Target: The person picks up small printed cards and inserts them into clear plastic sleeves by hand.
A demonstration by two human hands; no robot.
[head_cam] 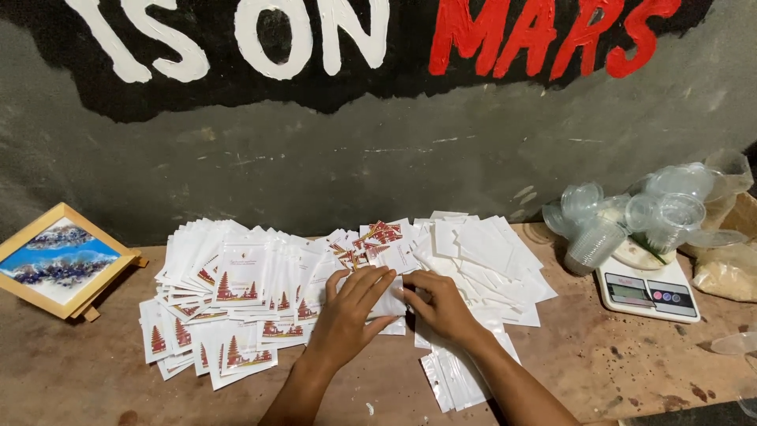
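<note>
While both hands met over the middle of the wooden table, the work appeared to be somewhere past its midpoint, judging by how the piles lay. The left hand lay flat with fingers stretched out, pressing down on a small white pouch; the right hand was curled loosely at the pouch's other edge, its fingertips pinching or smoothing it, though whether it truly gripped the pouch could not be told. That pouch sat at the table's centre, between the two heaps.

At nine o'clock from the hands spread a wide heap of labelled pouches, each showing a red tower picture on its white face, overlapping one another in loose rows; these looked like the finished share. At twelve o'clock lay a small scatter of red-printed stickers. From one to three o'clock fanned a heap of plain white pouches, and at five o'clock a short stack of clear-backed pouches reached toward the table's near edge; these seemed to be what was left, a smaller share than the labelled heap.

Farther off at three o'clock stood a white digital scale with clear plastic cups piled on and behind it. At nine o'clock, well apart, a framed blue picture leaned on its stand.
</note>
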